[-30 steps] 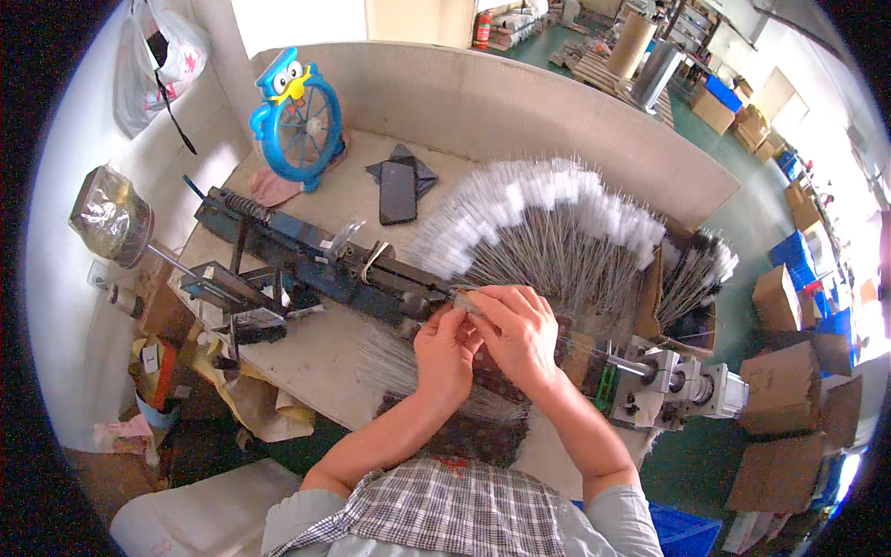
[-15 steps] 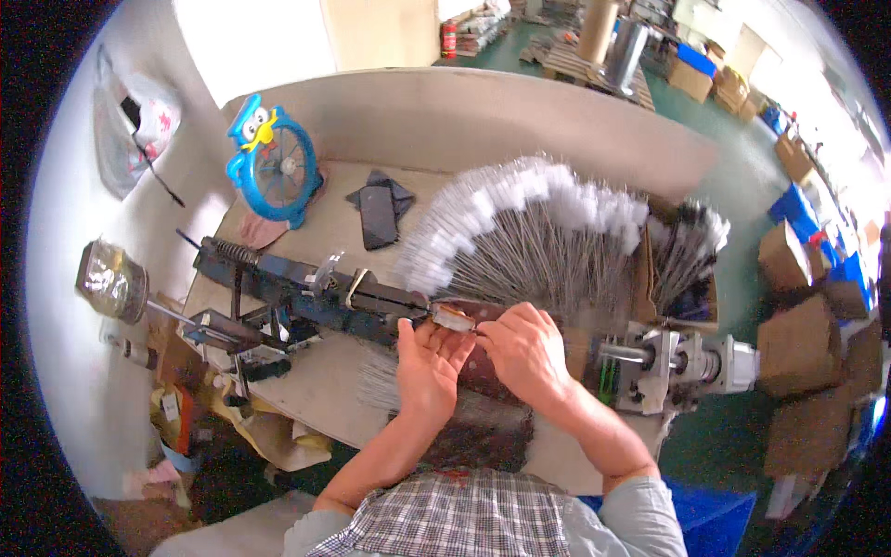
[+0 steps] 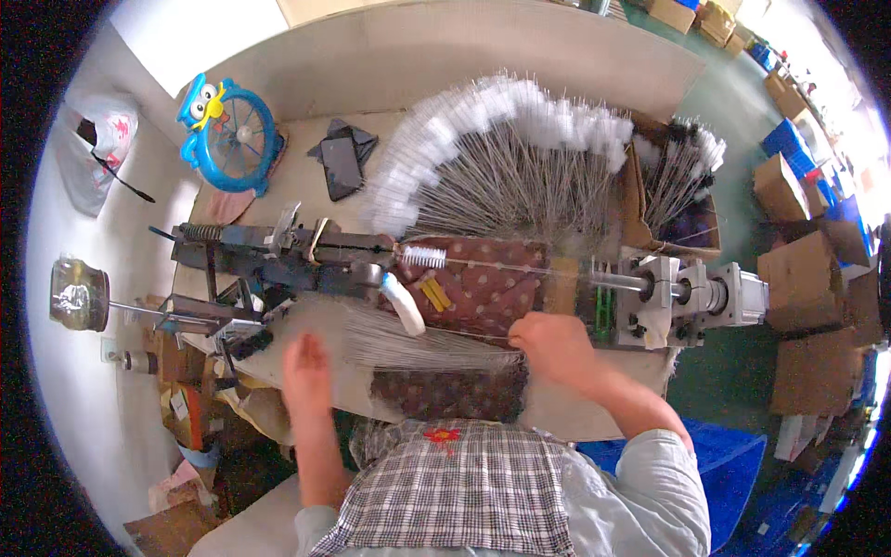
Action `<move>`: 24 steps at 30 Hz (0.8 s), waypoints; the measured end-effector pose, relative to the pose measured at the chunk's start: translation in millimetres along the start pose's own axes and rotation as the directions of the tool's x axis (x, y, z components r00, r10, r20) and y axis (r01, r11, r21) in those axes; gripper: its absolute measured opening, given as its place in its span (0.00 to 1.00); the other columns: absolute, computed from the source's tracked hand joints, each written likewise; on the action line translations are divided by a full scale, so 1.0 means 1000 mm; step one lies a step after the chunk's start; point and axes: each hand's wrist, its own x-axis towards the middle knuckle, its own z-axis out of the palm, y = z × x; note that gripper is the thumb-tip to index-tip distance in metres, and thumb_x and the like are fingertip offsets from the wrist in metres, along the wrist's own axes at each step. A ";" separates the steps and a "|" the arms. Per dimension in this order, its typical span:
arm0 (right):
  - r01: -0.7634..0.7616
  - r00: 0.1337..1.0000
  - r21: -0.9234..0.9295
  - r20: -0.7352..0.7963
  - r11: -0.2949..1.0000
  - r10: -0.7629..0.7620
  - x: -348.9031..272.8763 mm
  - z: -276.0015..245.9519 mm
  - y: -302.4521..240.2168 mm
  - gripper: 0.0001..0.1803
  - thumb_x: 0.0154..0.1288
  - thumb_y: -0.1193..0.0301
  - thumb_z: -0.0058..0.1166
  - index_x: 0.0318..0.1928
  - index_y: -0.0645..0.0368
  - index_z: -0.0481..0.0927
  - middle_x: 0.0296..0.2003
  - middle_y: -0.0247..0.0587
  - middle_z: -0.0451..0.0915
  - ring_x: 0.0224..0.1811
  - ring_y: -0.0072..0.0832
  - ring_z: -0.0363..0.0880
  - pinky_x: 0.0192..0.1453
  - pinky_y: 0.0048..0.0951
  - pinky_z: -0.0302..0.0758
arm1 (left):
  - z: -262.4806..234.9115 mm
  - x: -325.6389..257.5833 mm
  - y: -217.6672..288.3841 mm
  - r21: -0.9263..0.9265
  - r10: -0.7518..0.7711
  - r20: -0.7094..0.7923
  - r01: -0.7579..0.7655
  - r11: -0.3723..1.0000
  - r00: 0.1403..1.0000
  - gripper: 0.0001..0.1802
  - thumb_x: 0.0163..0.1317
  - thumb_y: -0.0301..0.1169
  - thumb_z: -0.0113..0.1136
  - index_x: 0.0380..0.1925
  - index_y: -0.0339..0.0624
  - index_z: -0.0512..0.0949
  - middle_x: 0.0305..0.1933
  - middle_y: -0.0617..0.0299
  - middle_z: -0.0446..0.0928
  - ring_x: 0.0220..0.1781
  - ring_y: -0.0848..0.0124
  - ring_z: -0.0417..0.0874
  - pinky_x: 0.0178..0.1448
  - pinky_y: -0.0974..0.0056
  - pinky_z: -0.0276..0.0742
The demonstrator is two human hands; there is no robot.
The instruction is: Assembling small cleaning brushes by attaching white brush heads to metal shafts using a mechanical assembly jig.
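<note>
White-bristled wire brushes (image 3: 501, 148) lie fanned across the far side of the table (image 3: 306, 167), stems converging toward the dark twisting machine (image 3: 278, 255) that runs left to right across the middle. Half a second ago both hands were together at the machine's middle, pinching something at the spot where the wire runs; now they have come apart and dropped toward the near edge. One freshly formed small brush (image 3: 425, 256) sits in line with the machine on a thin wire stretched toward the silver motor block (image 3: 677, 297) at the right, lying over a brown dotted cloth (image 3: 483, 283). The right hand (image 3: 555, 348) rests curled at the right end of a bundle of bare wires (image 3: 418, 343) spread on the near part of the table, its grip closed about their ends as far as can be judged, though the fingers are turned under. The left hand (image 3: 306, 371) is blurred with motion near the bundle's left end, flat and seemingly empty; I cannot tell whether it touches the wires. With the hands off it, the brush on the machine looks finished. A blue owl-shaped fan (image 3: 227, 130) and a dark phone (image 3: 341, 167) stand at the far left, cardboard boxes (image 3: 817, 278) on the floor at right.
</note>
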 end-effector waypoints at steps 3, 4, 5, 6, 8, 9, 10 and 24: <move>0.002 1.000 -0.046 0.028 0.999 -0.001 0.001 -0.008 0.000 0.08 0.59 0.64 0.50 0.30 0.55 0.77 0.29 0.41 0.78 0.34 0.41 0.79 0.34 0.42 0.76 | -0.110 0.034 0.068 0.005 0.058 -0.001 -0.058 0.998 0.998 0.16 0.60 0.44 0.57 0.38 0.43 0.74 0.38 0.64 0.76 0.38 0.71 0.75 0.44 0.66 0.72; 0.004 1.000 -0.054 0.030 0.999 -0.002 0.001 -0.012 -0.002 0.08 0.59 0.64 0.50 0.30 0.55 0.77 0.29 0.41 0.78 0.34 0.41 0.79 0.34 0.42 0.76 | -0.135 0.041 0.090 0.084 0.098 -0.053 -0.094 0.992 0.994 0.19 0.59 0.48 0.58 0.37 0.44 0.74 0.37 0.65 0.76 0.38 0.72 0.75 0.42 0.67 0.72; -0.025 1.000 -0.039 0.004 0.999 0.025 0.001 -0.016 -0.006 0.08 0.60 0.64 0.50 0.31 0.55 0.76 0.30 0.41 0.78 0.34 0.42 0.79 0.34 0.42 0.76 | -0.152 0.054 0.104 0.154 0.222 -0.230 -0.189 0.970 0.948 0.20 0.59 0.50 0.57 0.35 0.45 0.73 0.33 0.66 0.75 0.34 0.73 0.75 0.38 0.67 0.72; -0.060 0.998 -0.023 -0.025 0.998 0.059 0.001 -0.020 -0.009 0.08 0.60 0.65 0.49 0.32 0.56 0.76 0.31 0.41 0.78 0.34 0.43 0.79 0.34 0.43 0.76 | -0.162 0.065 0.112 0.238 0.339 -0.382 -0.263 0.935 0.859 0.20 0.58 0.52 0.57 0.33 0.46 0.73 0.29 0.68 0.74 0.30 0.73 0.74 0.33 0.67 0.72; -0.095 0.995 -0.023 -0.002 0.995 0.095 0.000 -0.024 -0.007 0.08 0.61 0.65 0.49 0.33 0.55 0.76 0.31 0.42 0.78 0.35 0.43 0.79 0.35 0.43 0.75 | -0.151 0.072 0.126 0.202 0.292 -0.464 -0.220 0.954 0.836 0.21 0.57 0.53 0.57 0.31 0.47 0.73 0.27 0.69 0.73 0.28 0.74 0.74 0.33 0.67 0.72; -0.121 0.992 -0.016 0.023 0.993 0.121 -0.001 -0.027 -0.005 0.08 0.61 0.65 0.48 0.35 0.55 0.76 0.32 0.42 0.78 0.36 0.43 0.79 0.35 0.44 0.75 | -0.148 0.073 0.131 0.171 0.251 -0.546 -0.187 0.967 0.799 0.21 0.56 0.54 0.57 0.29 0.48 0.72 0.24 0.70 0.72 0.27 0.75 0.74 0.33 0.67 0.72; -0.124 0.992 -0.025 0.023 0.992 0.125 -0.003 -0.025 -0.002 0.08 0.61 0.65 0.48 0.35 0.55 0.76 0.32 0.42 0.78 0.36 0.43 0.79 0.35 0.44 0.75 | -0.154 0.076 0.124 0.163 0.243 -0.546 -0.183 0.970 0.802 0.21 0.56 0.54 0.57 0.29 0.48 0.72 0.24 0.70 0.72 0.27 0.75 0.74 0.33 0.67 0.72; -0.020 0.996 -0.033 0.087 0.999 0.023 -0.012 -0.002 0.015 0.17 0.53 0.76 0.49 0.46 0.54 0.75 0.36 0.44 0.76 0.39 0.44 0.78 0.39 0.43 0.76 | 0.145 -0.053 -0.069 0.481 -0.234 0.241 0.094 0.872 0.942 0.10 0.61 0.37 0.52 0.36 0.43 0.71 0.41 0.61 0.71 0.41 0.69 0.74 0.44 0.62 0.74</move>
